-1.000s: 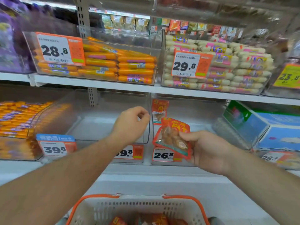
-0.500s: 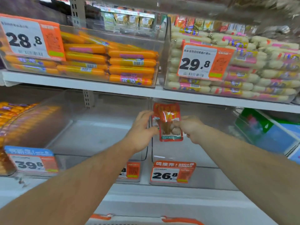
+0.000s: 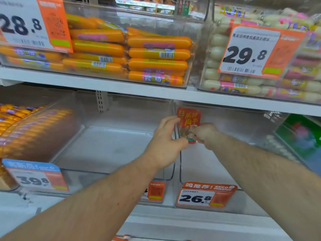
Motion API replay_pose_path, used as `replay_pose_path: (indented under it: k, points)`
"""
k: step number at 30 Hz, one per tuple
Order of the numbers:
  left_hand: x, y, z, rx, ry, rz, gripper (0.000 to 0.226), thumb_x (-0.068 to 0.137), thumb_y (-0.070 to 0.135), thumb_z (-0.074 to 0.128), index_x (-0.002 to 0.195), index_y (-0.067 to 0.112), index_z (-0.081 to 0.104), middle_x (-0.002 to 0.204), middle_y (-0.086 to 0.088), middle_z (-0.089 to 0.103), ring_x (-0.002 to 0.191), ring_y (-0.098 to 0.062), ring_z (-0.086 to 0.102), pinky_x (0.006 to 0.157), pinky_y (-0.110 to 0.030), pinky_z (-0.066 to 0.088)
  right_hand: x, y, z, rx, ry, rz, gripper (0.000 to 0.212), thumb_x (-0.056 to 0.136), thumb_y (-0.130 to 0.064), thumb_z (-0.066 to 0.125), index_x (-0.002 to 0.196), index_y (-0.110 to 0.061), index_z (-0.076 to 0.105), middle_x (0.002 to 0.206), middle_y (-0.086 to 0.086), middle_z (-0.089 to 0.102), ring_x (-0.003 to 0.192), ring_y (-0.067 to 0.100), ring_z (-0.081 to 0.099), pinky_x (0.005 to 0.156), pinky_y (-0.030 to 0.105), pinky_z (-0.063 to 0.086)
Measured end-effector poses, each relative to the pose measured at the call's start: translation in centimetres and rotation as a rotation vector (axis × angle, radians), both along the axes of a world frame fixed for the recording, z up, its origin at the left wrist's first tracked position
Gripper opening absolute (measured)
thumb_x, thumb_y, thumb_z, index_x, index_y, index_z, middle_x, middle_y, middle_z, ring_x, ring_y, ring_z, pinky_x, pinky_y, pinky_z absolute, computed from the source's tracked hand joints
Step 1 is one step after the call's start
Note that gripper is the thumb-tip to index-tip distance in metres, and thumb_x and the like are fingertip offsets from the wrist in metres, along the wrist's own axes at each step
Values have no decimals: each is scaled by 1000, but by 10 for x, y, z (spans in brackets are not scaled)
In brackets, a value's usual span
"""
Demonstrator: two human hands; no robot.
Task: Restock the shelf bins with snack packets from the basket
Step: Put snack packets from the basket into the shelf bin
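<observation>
Basket [image 3: 121,238] is barely a sliver at the bottom edge. Snack packet's [image 3: 188,119] lower half is hidden behind both hands, print blurry.

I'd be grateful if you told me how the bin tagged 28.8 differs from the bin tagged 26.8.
The 28.8 bin sits on the upper shelf; the 26.8 bin sits on the lower one. The 28.8 bin is stacked with orange sausages; the 26.8 bin shows only one red snack packet, held between the left hand and right hand. Both are clear plastic with orange price tags.
</observation>
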State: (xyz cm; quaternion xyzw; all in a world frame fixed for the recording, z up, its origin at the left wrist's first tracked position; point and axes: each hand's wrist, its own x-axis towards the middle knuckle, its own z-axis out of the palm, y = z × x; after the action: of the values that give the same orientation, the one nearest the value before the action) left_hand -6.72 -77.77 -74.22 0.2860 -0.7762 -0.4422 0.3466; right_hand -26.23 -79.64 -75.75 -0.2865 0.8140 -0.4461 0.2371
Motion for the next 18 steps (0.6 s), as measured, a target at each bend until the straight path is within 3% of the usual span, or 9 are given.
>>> replay_pose_path:
  k: [5, 7, 10, 13, 18]
  points:
    - [-1, -2, 0, -3, 5, -9, 84, 63, 34, 56, 144, 18, 42, 135, 15, 34, 134, -6, 32, 116, -29, 27, 3, -8, -7, -10, 12, -32, 25, 96, -29, 57, 101, -6, 65, 84, 9, 68, 69, 20, 61, 57, 25, 46]
    - [-2, -2, -1, -5, 11, -9, 83, 63, 33, 56, 144, 18, 42, 138, 13, 35, 134, -7, 32, 116, -31, 27, 3, -9, -7, -26, -5, -49, 34, 91, -33, 65, 109, -4, 62, 88, 10, 69, 72, 20, 65, 54, 23, 46]
    - [-1, -1, -1, -4, 6, -10, 83, 64, 33, 55, 145, 18, 42, 137, 14, 34, 133, -6, 32, 116, -31, 28, 1, -9, -8, -36, -47, -60, 45, 84, -37, 73, 113, -4, 60, 96, 14, 70, 82, 25, 70, 66, 31, 57]
    - [0, -1, 0, -1, 0, -4, 83, 64, 32, 55, 145, 18, 42, 139, 14, 34, 133, -6, 32, 116, -32, 29, 2, -10, -10, -1, -74, -23, 42, 82, -38, 76, 108, -8, 64, 97, 12, 72, 86, 26, 71, 80, 40, 60]
    - [0, 0, 0, 7, 3, -1, 83, 65, 33, 55, 145, 18, 41, 141, 13, 35, 134, -6, 31, 116, -31, 28, 11, -6, -5, 60, 25, -6, 32, 90, -34, 68, 109, -8, 64, 99, 11, 69, 88, 24, 67, 74, 33, 56]
